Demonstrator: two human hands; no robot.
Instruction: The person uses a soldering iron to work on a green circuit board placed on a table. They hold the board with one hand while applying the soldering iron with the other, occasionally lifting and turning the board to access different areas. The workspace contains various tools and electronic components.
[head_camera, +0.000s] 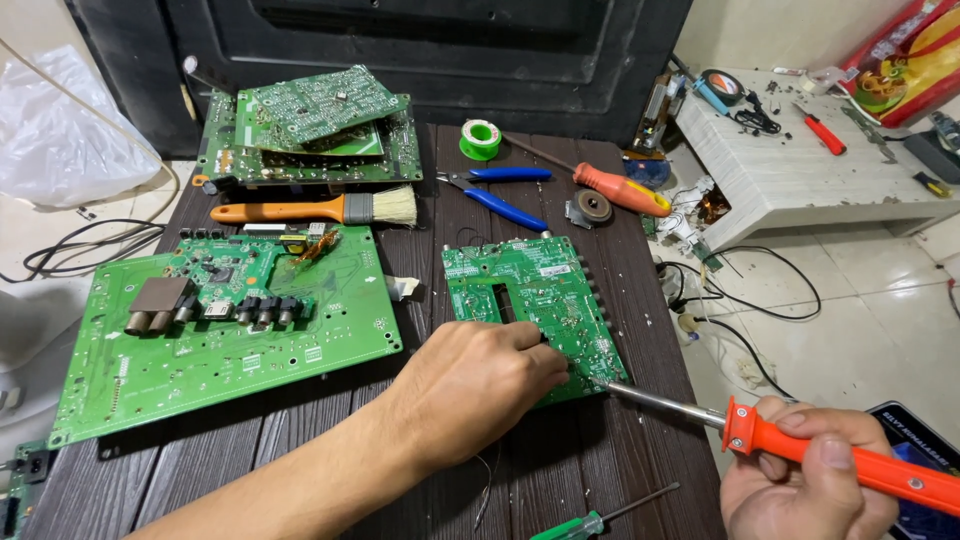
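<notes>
At the lower centre of the frame, the left hand (478, 385) rests with curled fingers on the near edge of a small green circuit board (533, 300) lying on the dark table (640, 300). At the lower right, the right hand (805, 480) is wrapped tight round an orange-handled soldering iron (800, 445), its tip at the board's near right corner.

Table (300, 440), contents: large circuit board (230, 330) at left edge; small circuit board (535, 305) right of it, near right edge. Behind the large board: brush (320, 210), then stacked boards (310, 135) at far left corner. Pliers (500, 195), solder spool (480, 139), screwdriver (610, 187) along far edge. Second screwdriver (590, 518) at near edge.
</notes>
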